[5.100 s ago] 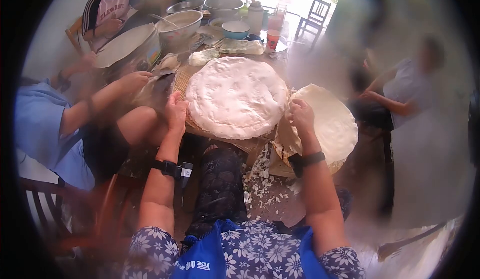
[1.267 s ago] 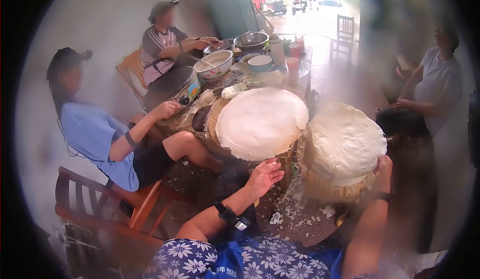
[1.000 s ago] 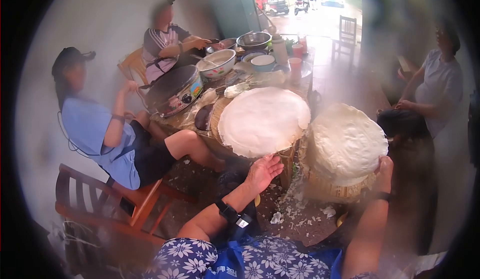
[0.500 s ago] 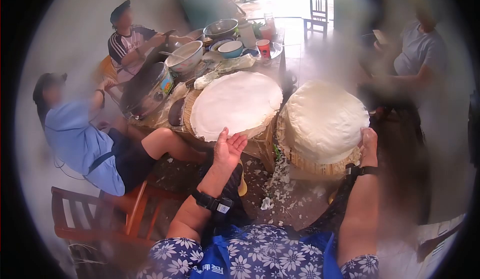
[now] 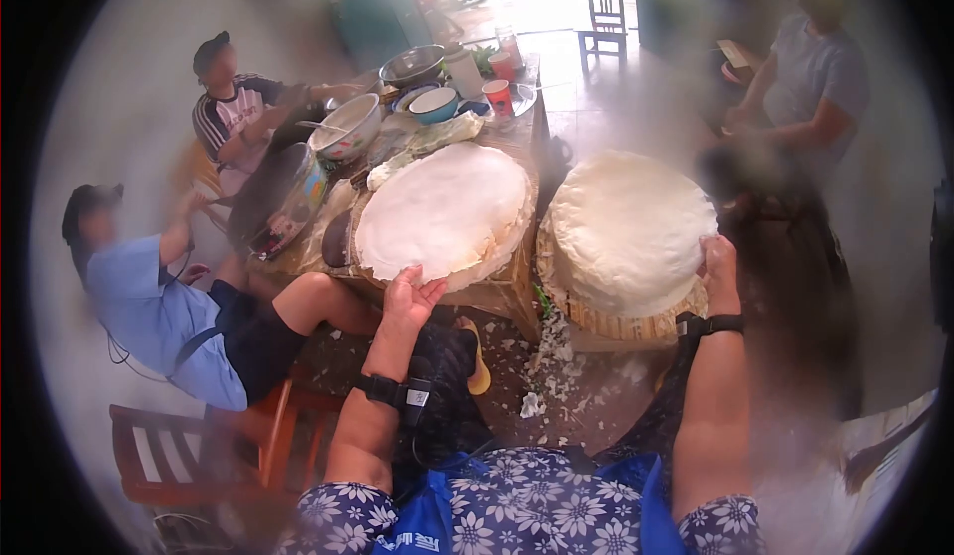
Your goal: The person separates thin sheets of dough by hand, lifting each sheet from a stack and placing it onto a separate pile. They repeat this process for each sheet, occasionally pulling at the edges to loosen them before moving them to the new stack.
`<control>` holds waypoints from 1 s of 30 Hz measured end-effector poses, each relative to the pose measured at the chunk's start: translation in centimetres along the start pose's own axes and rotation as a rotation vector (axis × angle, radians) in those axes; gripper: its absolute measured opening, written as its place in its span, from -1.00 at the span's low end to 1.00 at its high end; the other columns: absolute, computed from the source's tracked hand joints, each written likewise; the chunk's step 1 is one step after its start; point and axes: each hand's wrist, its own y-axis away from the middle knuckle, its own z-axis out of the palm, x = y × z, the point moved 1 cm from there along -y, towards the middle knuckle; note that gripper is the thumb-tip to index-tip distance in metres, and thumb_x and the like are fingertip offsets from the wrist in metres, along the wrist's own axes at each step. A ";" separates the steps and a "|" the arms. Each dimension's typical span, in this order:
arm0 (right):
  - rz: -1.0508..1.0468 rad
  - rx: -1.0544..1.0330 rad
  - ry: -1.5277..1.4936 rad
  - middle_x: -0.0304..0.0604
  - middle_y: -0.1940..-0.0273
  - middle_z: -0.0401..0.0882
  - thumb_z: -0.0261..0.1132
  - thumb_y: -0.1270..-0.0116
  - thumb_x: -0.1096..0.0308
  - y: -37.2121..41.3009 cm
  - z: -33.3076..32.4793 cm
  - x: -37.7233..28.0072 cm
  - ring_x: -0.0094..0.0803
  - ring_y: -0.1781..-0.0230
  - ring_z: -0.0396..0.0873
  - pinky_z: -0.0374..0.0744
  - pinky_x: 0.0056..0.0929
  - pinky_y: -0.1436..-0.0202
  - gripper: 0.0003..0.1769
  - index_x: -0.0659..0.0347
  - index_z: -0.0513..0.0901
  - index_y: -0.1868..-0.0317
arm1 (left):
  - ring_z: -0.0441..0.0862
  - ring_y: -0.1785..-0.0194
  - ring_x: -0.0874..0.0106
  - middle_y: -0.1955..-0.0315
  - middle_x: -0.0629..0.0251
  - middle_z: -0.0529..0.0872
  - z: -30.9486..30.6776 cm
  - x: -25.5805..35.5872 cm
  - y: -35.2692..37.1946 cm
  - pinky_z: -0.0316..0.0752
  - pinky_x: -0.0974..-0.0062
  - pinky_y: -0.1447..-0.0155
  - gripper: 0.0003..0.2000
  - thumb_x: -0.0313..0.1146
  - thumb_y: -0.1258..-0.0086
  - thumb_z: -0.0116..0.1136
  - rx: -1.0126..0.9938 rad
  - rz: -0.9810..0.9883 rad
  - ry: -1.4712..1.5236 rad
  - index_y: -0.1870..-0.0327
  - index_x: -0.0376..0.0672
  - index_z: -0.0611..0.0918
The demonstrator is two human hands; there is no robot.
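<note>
A thin, round white sheet (image 5: 437, 212), like a wrapper or rice sheet, lies on a round woven straw base at the table's near end. My left hand (image 5: 411, 299) is at its near rim, palm up, fingers stretched out and apart from the thumb. To the right stands a thick round stack of similar white sheets (image 5: 631, 222) on a straw base (image 5: 626, 318). Bent at the stack's right edge, the fingers of my right hand (image 5: 719, 269) are closed on the rim of a sheet; the fingertips are partly hidden.
Bowls (image 5: 434, 106) and red cups (image 5: 499, 97) crowd the table's far part. Two people sit at the left, one in a blue shirt (image 5: 149, 297); another person (image 5: 810, 88) is at the right. White scraps (image 5: 556, 361) litter the floor. A wooden chair (image 5: 199, 456) stands lower left.
The view has shifted, so table and sheets appear further left. My left hand has come up against the near rim of the left sheet. My right hand stays at the stack's edge.
</note>
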 end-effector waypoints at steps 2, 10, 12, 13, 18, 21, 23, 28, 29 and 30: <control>-0.018 0.004 0.009 -0.17 0.25 0.60 0.13 -0.16 0.49 -0.5 -0.2 0.3 -0.38 0.34 0.55 0.55 -0.36 0.27 -0.74 0.30 0.54 0.11 | 0.58 0.14 0.13 0.09 0.13 0.56 -0.1 0.1 -0.1 0.55 0.16 0.03 -0.76 -0.41 -0.31 0.01 0.001 -0.022 -0.011 0.01 -0.13 0.42; -0.001 0.061 0.078 -0.16 0.26 0.59 0.10 -0.17 0.52 -0.4 -0.4 0.3 -0.38 0.34 0.54 0.53 -0.33 0.25 -0.76 0.31 0.54 0.13 | 0.54 0.09 0.12 0.08 0.10 0.52 -0.2 0.0 -0.4 0.51 0.14 -0.01 -0.72 -0.42 -0.27 0.05 -0.010 -0.051 -0.029 0.00 -0.14 0.41; 0.006 0.056 0.036 -0.16 0.26 0.58 0.09 -0.17 0.52 -0.7 -0.4 0.5 -0.37 0.33 0.54 0.53 -0.33 0.24 -0.76 0.31 0.54 0.13 | 0.53 0.08 0.07 0.07 0.05 0.49 -0.5 0.0 -0.5 0.52 0.11 0.00 -0.71 -0.41 -0.25 0.07 0.013 -0.056 -0.018 0.00 -0.16 0.41; 0.007 0.048 -0.010 -0.16 0.27 0.58 0.09 -0.17 0.52 -0.5 -0.2 0.3 -0.37 0.33 0.54 0.52 -0.33 0.23 -0.76 0.31 0.54 0.13 | 0.53 0.08 0.07 0.07 0.04 0.49 -0.6 0.0 -0.5 0.51 0.11 0.00 -0.70 -0.40 -0.25 0.08 0.011 -0.058 -0.020 0.00 -0.17 0.41; -0.009 0.036 0.030 -0.14 0.26 0.58 0.09 -0.17 0.51 -0.1 -0.4 0.1 -0.34 0.30 0.55 0.53 -0.32 0.19 -0.76 0.35 0.53 0.13 | 0.55 0.08 0.08 0.07 0.02 0.49 -0.2 -0.1 0.6 0.51 0.11 0.00 -0.64 -0.33 -0.26 0.11 0.064 -0.060 0.015 -0.04 -0.24 0.38; -0.004 0.038 0.057 -0.12 0.25 0.58 0.10 -0.17 0.49 0.1 -0.1 -0.3 -0.31 0.28 0.55 0.54 -0.30 0.17 -0.75 0.36 0.52 0.12 | 0.60 0.10 0.07 0.15 -0.03 0.53 -1.1 -0.4 0.9 0.53 0.16 0.03 -0.63 -0.26 -0.26 0.16 0.052 -0.063 -0.003 -0.01 -0.19 0.38; 0.044 0.035 -0.014 -0.10 0.24 0.57 0.12 -0.15 0.48 -0.4 -0.3 0.3 -0.29 0.26 0.55 0.54 -0.26 0.15 -0.73 0.36 0.51 0.11 | 0.62 0.15 0.08 0.18 -0.01 0.55 -1.2 -0.6 1.2 0.53 0.14 0.05 -0.65 -0.27 -0.27 0.15 0.085 -0.036 -0.018 0.00 -0.18 0.39; 0.004 0.001 0.020 -0.09 0.24 0.57 0.12 -0.14 0.48 -4.1 -2.6 3.2 -0.29 0.27 0.55 0.54 -0.26 0.15 -0.73 0.35 0.52 0.12 | 0.63 0.20 0.12 0.26 0.07 0.61 -1.6 -0.9 1.7 0.54 0.15 0.09 -0.76 -0.30 -0.31 0.08 0.070 -0.030 -0.099 0.08 -0.18 0.45; -0.007 0.002 0.021 -0.10 0.25 0.57 0.12 -0.14 0.48 -4.6 -3.0 3.7 -0.29 0.29 0.54 0.54 -0.27 0.17 -0.72 0.34 0.52 0.12 | 0.63 0.20 0.12 0.26 0.08 0.62 -1.8 -1.0 1.5 0.54 0.16 0.09 -0.78 -0.30 -0.32 0.06 0.063 -0.033 -0.116 0.10 -0.18 0.45; -0.018 0.004 0.020 -0.10 0.25 0.57 0.12 -0.13 0.49 -4.8 -3.1 3.9 -0.30 0.31 0.54 0.54 -0.28 0.19 -0.72 0.34 0.52 0.12 | 0.63 0.20 0.13 0.27 0.10 0.63 -2.0 -1.1 1.4 0.54 0.16 0.10 -0.80 -0.31 -0.33 0.05 0.055 -0.036 -0.134 0.11 -0.18 0.46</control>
